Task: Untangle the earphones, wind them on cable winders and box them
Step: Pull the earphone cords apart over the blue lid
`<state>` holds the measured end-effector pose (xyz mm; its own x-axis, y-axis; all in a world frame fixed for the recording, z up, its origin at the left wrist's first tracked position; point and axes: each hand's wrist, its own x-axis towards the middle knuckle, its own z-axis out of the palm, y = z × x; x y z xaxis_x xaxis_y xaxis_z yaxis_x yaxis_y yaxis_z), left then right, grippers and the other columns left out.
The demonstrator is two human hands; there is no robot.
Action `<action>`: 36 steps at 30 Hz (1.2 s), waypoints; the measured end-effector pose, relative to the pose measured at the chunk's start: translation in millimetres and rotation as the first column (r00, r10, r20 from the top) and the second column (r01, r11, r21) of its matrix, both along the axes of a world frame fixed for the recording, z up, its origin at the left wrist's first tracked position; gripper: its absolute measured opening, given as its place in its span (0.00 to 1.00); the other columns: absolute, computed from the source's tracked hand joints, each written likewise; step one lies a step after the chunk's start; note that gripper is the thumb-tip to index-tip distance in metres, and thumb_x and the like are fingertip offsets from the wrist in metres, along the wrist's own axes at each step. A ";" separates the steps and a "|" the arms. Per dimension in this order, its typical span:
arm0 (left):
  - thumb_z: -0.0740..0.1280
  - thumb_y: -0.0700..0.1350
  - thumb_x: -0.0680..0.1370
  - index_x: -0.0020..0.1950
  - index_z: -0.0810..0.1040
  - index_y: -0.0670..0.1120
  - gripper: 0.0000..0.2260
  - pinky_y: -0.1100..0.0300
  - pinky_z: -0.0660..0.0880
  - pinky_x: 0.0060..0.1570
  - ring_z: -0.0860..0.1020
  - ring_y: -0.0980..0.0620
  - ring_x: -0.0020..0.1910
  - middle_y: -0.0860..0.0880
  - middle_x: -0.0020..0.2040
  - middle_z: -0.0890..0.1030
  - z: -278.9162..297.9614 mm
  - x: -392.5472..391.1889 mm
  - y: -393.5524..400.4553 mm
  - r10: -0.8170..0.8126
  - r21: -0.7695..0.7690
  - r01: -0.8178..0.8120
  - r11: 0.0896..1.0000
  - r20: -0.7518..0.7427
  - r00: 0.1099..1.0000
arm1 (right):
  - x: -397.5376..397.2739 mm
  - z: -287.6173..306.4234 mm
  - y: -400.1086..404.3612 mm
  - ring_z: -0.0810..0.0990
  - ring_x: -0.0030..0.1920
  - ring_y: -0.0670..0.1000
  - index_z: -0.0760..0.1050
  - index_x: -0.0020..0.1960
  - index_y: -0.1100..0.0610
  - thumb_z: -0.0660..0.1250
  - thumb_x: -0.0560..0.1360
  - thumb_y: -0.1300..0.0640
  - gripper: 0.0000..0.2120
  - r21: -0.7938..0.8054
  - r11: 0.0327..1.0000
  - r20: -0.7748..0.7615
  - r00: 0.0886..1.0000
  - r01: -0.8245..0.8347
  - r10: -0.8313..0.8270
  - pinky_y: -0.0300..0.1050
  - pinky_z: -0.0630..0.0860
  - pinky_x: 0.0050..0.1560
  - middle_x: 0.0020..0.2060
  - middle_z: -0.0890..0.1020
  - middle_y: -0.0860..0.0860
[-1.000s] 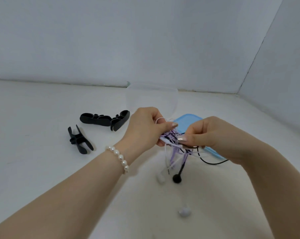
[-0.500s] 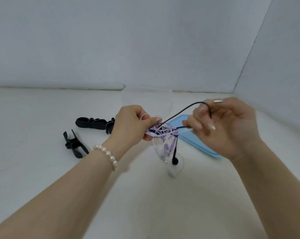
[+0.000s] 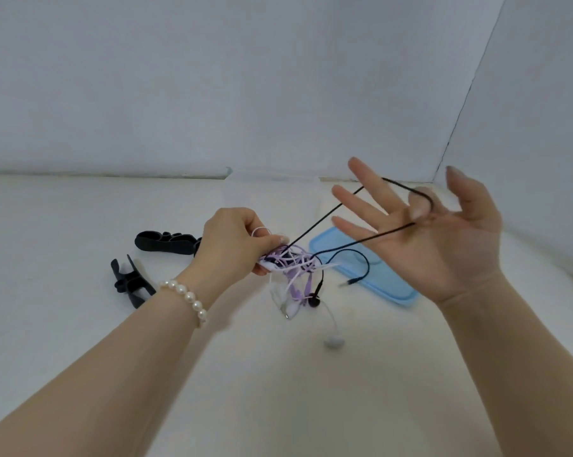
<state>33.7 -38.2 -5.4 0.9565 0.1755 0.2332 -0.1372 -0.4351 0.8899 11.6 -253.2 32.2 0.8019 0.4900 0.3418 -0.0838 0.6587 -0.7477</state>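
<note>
Now the left hand (image 3: pixel 235 240), near the middle of the frame, has its fingers curled around a tangle of earphones (image 3: pixel 290 263) with white, purple and black cords, and it holds this bundle above the white table (image 3: pixel 64 225). On the left wrist sits a pearl bracelet (image 3: pixel 186 296). From the tangle a black cable (image 3: pixel 324 221) goes up and to the right as a long loop. The right hand (image 3: pixel 426 232), in the right part of the frame, is spread wide with the palm toward the camera; the loop passes around its index finger, which bends a little, and the other fingers are straight. A black earbud (image 3: pixel 314 302) and a white earbud (image 3: pixel 333 341) hang down under the bundle, and a thin metal plug (image 3: pixel 347 282) hangs in front of the light blue lid (image 3: pixel 387 288), which lies flat on the table just right of the tangle. At the left of centre two black cable winders are on the table: one (image 3: pixel 166 242) partly behind the left hand, the other (image 3: pixel 130 283) a little lower and further left, near the left forearm.
</note>
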 end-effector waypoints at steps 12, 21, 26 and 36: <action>0.75 0.39 0.70 0.32 0.72 0.39 0.14 0.66 0.71 0.19 0.75 0.54 0.17 0.48 0.19 0.75 6.1 0.9 16.1 0.001 0.058 0.006 0.998 -0.112 0.994 | 21.1 -17.8 -11.0 0.34 0.75 0.48 0.79 0.56 0.47 0.56 0.79 0.46 0.15 -0.359 -0.611 0.892 0.451 0.706 -0.002 0.62 0.25 0.65 0.77 0.48 0.50; 0.76 0.43 0.68 0.33 0.73 0.40 0.14 0.70 0.66 0.19 0.75 0.59 0.18 0.48 0.28 0.77 11.5 -10.6 4.0 0.045 0.164 -0.053 0.985 0.053 0.998 | 11.0 -10.6 -3.9 0.65 0.22 0.54 0.53 0.24 0.53 0.62 0.65 0.60 0.19 -0.449 -0.028 0.756 0.363 0.893 -0.545 0.43 0.59 0.30 0.18 0.56 0.48; 0.77 0.45 0.68 0.30 0.72 0.44 0.15 0.71 0.67 0.21 0.74 0.60 0.20 0.49 0.29 0.76 9.6 -15.0 -3.4 -0.030 0.216 0.004 0.976 0.119 0.992 | 9.7 -7.0 2.8 0.67 0.31 0.45 0.70 0.29 0.58 0.64 0.68 0.53 0.12 -0.158 -0.019 0.800 0.117 0.987 -0.588 0.42 0.65 0.35 0.24 0.68 0.46; 0.76 0.42 0.68 0.29 0.72 0.43 0.15 0.71 0.65 0.21 0.72 0.60 0.19 0.50 0.28 0.76 4.8 -15.3 -8.8 -0.079 0.230 0.042 0.972 0.154 0.985 | 10.3 -22.9 29.9 0.70 0.45 0.48 0.75 0.35 0.45 0.66 0.73 0.42 0.11 -0.479 -0.103 0.861 0.490 0.872 0.136 0.45 0.59 0.60 0.36 0.79 0.46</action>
<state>18.4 -47.0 -0.6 0.9102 0.0435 0.4119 -0.3031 -0.6079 0.7339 21.9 -223.2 9.3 0.8278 0.3954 0.3980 0.5155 -0.8161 -0.2614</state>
